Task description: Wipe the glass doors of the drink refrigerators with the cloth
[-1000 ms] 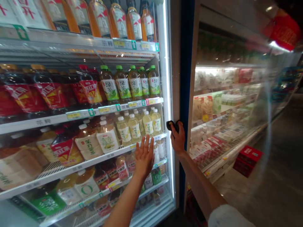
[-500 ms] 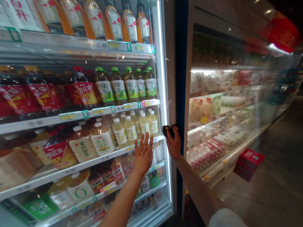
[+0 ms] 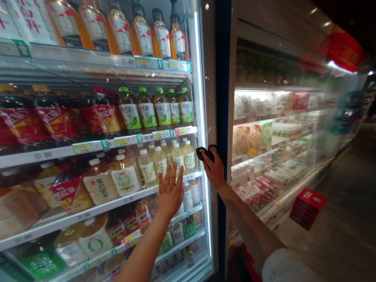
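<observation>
My left hand (image 3: 170, 192) is raised with its fingers spread in front of the glass of a lit drinks cooler. Its fingertips overlap a row of pale yellow bottles (image 3: 147, 168); whether the palm touches the glass I cannot tell. My right hand (image 3: 214, 170) is at the cooler's right edge by the bright light strip (image 3: 200, 78). Its fingers grip a small black object (image 3: 205, 154) with rounded parts and a yellowish patch, whose kind I cannot make out. Green-capped tea bottles (image 3: 129, 111) stand on the shelf above.
Amber bottles (image 3: 143, 33) line the top shelf, with dark red-labelled bottles (image 3: 54, 117) below at left. Right of a dark blue panel (image 3: 223, 98) is an open chilled case (image 3: 279, 150) of packaged goods. A red box (image 3: 308, 207) stands in the aisle beside it.
The black object in my right hand has shifted slightly up and left and tilted, now overlapping the light strip. My left hand has moved a little left, still spread. The view has shifted slightly.
</observation>
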A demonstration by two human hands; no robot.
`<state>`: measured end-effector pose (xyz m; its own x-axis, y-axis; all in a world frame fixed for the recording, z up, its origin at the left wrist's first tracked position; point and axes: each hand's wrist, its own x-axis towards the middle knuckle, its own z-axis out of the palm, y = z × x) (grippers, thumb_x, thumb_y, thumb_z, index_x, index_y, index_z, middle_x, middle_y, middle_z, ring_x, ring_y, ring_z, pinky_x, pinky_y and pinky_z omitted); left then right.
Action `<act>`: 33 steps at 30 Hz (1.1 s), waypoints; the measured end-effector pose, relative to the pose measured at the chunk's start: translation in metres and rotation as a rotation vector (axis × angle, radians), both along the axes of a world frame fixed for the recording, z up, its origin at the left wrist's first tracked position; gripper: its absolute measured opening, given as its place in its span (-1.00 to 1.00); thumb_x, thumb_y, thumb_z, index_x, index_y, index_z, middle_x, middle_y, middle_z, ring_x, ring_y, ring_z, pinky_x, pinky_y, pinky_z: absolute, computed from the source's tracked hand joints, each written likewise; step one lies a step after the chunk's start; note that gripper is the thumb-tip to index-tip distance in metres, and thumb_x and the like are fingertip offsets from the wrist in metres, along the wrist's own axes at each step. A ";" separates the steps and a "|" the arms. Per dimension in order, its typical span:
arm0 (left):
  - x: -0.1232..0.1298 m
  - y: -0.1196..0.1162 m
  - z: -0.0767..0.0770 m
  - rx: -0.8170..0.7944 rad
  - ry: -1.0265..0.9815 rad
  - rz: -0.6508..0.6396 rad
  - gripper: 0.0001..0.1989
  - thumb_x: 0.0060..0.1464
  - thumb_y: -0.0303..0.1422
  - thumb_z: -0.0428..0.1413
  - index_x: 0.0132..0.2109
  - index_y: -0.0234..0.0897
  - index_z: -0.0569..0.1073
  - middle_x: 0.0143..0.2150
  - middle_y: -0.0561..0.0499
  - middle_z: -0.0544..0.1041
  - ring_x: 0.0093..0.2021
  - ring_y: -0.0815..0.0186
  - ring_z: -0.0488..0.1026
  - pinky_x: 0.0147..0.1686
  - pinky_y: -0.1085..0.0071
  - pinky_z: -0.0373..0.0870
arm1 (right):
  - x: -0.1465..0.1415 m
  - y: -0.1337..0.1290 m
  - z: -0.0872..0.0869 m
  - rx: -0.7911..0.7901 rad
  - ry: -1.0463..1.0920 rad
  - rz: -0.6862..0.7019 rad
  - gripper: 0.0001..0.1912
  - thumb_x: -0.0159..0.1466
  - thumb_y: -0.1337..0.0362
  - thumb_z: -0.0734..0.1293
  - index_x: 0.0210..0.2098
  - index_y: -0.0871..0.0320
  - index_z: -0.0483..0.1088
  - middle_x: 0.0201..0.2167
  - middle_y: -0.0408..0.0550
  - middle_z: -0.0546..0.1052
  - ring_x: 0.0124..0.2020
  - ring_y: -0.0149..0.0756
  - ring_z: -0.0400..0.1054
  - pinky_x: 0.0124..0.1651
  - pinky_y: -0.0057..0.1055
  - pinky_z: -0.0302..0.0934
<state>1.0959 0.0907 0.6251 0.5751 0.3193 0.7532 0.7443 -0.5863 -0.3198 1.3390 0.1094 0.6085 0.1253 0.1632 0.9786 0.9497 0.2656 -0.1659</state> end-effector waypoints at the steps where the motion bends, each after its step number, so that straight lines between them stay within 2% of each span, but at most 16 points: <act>1: -0.002 0.000 0.000 0.005 0.002 -0.005 0.00 0.19 -0.43 0.14 0.54 -0.15 -0.33 0.57 -0.16 -0.22 0.56 0.03 -0.35 0.48 -0.17 -0.32 | 0.001 -0.001 -0.005 0.003 -0.008 -0.005 -0.50 0.45 0.29 0.20 0.36 -0.01 0.30 0.33 0.12 0.29 0.36 -0.06 0.23 0.34 -0.09 0.26; 3: -0.006 0.001 0.000 0.017 -0.001 -0.017 -0.01 0.20 -0.44 0.14 0.54 -0.14 -0.33 0.58 -0.14 -0.23 0.55 0.04 -0.36 0.48 -0.15 -0.35 | 0.005 -0.001 -0.001 0.014 0.017 -0.026 -0.48 0.46 0.31 0.18 0.39 -0.01 0.25 0.31 0.14 0.31 0.35 -0.06 0.24 0.33 -0.08 0.27; 6: -0.010 0.001 0.002 0.030 -0.020 -0.026 0.00 0.20 -0.41 0.16 0.54 -0.12 -0.31 0.58 -0.11 -0.26 0.56 0.05 -0.38 0.49 -0.12 -0.38 | 0.011 0.004 0.025 0.008 0.065 -0.037 -0.45 0.46 0.30 0.18 0.42 0.01 0.20 0.33 0.16 0.29 0.38 -0.05 0.20 0.37 -0.07 0.22; 8: -0.011 0.001 0.003 0.034 -0.037 -0.022 0.01 0.19 -0.39 0.18 0.54 -0.11 -0.30 0.58 -0.10 -0.27 0.56 0.05 -0.37 0.49 -0.11 -0.39 | 0.012 0.005 0.034 0.004 0.068 -0.034 -0.45 0.45 0.31 0.18 0.41 0.04 0.21 0.34 0.17 0.27 0.39 -0.04 0.18 0.39 -0.07 0.18; 10: -0.011 -0.001 0.003 0.033 -0.047 -0.014 0.01 0.19 -0.39 0.18 0.54 -0.10 -0.31 0.58 -0.09 -0.26 0.56 0.04 -0.36 0.49 -0.11 -0.39 | 0.008 0.004 0.027 0.004 0.064 -0.042 -0.45 0.44 0.32 0.19 0.41 0.05 0.22 0.35 0.19 0.26 0.38 -0.02 0.18 0.38 -0.06 0.18; 13: -0.015 -0.003 0.003 0.026 -0.036 -0.003 0.01 0.19 -0.39 0.18 0.54 -0.11 -0.31 0.58 -0.11 -0.24 0.56 0.03 -0.34 0.49 -0.13 -0.35 | 0.003 0.000 0.000 0.007 0.056 -0.060 -0.43 0.43 0.34 0.19 0.42 0.02 0.19 0.34 0.18 0.27 0.37 0.00 0.20 0.33 -0.03 0.24; 15: -0.018 -0.003 0.003 0.016 -0.019 0.001 0.01 0.19 -0.40 0.18 0.54 -0.12 -0.31 0.57 -0.13 -0.23 0.56 0.03 -0.32 0.49 -0.13 -0.34 | 0.003 0.000 -0.004 0.007 0.064 -0.054 -0.41 0.44 0.35 0.18 0.44 0.01 0.16 0.34 0.18 0.27 0.36 0.00 0.20 0.31 -0.02 0.26; 17: -0.018 -0.001 0.004 0.004 -0.009 0.010 0.03 0.17 -0.41 0.19 0.54 -0.12 -0.30 0.57 -0.14 -0.23 0.55 0.01 -0.31 0.48 -0.14 -0.34 | 0.006 0.004 0.011 0.007 0.084 -0.030 -0.41 0.44 0.34 0.17 0.44 0.01 0.15 0.36 0.19 0.26 0.36 0.01 0.20 0.31 -0.02 0.25; 20: -0.013 0.003 0.006 -0.002 -0.018 0.021 0.03 0.15 -0.40 0.20 0.54 -0.13 -0.28 0.57 -0.15 -0.24 0.55 -0.02 -0.33 0.48 -0.18 -0.35 | 0.003 0.012 0.049 0.013 0.114 -0.021 -0.43 0.46 0.27 0.17 0.44 0.05 0.15 0.41 0.19 0.19 0.41 0.03 0.14 0.37 -0.02 0.17; 22: -0.006 0.004 0.006 0.001 -0.024 0.018 0.03 0.15 -0.39 0.20 0.54 -0.15 -0.28 0.57 -0.16 -0.25 0.55 -0.02 -0.35 0.47 -0.20 -0.34 | -0.007 0.013 0.058 -0.001 0.093 -0.043 -0.43 0.46 0.23 0.20 0.44 0.07 0.16 0.46 0.18 0.14 0.46 0.04 0.04 0.41 0.01 0.10; 24: -0.002 0.004 0.005 0.001 -0.023 0.012 0.02 0.16 -0.40 0.19 0.54 -0.16 -0.28 0.57 -0.17 -0.24 0.55 -0.02 -0.35 0.47 -0.20 -0.34 | -0.017 0.009 0.044 -0.034 0.002 -0.048 -0.47 0.45 0.27 0.23 0.39 0.02 0.24 0.47 0.12 0.15 0.48 0.01 0.01 0.42 0.01 0.07; 27: -0.004 0.003 0.003 0.001 -0.021 0.006 0.01 0.16 -0.41 0.18 0.54 -0.14 -0.27 0.58 -0.15 -0.23 0.56 0.00 -0.34 0.47 -0.19 -0.34 | -0.017 -0.003 0.000 -0.057 -0.178 0.000 -0.50 0.41 0.44 0.22 0.25 -0.08 0.42 0.40 -0.02 0.31 0.44 -0.11 0.12 0.41 -0.08 0.12; 29: -0.011 0.002 0.003 0.002 -0.019 0.010 0.01 0.16 -0.41 0.19 0.54 -0.14 -0.25 0.58 -0.14 -0.22 0.56 0.01 -0.34 0.48 -0.18 -0.35 | -0.005 -0.006 -0.019 -0.032 -0.185 0.013 -0.48 0.38 0.50 0.19 0.20 -0.04 0.47 0.34 -0.02 0.39 0.41 -0.16 0.18 0.38 -0.11 0.17; 31: -0.018 0.002 0.003 -0.002 -0.020 0.023 0.02 0.15 -0.40 0.22 0.54 -0.14 -0.23 0.57 -0.16 -0.21 0.56 0.00 -0.35 0.47 -0.18 -0.36 | 0.007 -0.002 -0.017 0.023 -0.094 0.000 -0.49 0.37 0.51 0.16 0.19 0.06 0.48 0.32 0.07 0.41 0.40 -0.12 0.19 0.35 -0.11 0.21; 33: -0.022 0.003 0.004 -0.016 -0.026 0.044 0.02 0.14 -0.38 0.24 0.54 -0.15 -0.21 0.57 -0.18 -0.21 0.55 -0.01 -0.36 0.47 -0.20 -0.36 | 0.009 0.007 0.001 0.078 0.019 -0.022 -0.50 0.38 0.50 0.15 0.22 0.15 0.46 0.33 0.17 0.38 0.42 -0.07 0.16 0.35 -0.07 0.21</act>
<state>1.0742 0.0933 0.6293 0.5403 0.3555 0.7627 0.7774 -0.5578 -0.2907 1.3480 0.1164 0.6092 0.1467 0.0839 0.9856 0.9524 0.2571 -0.1636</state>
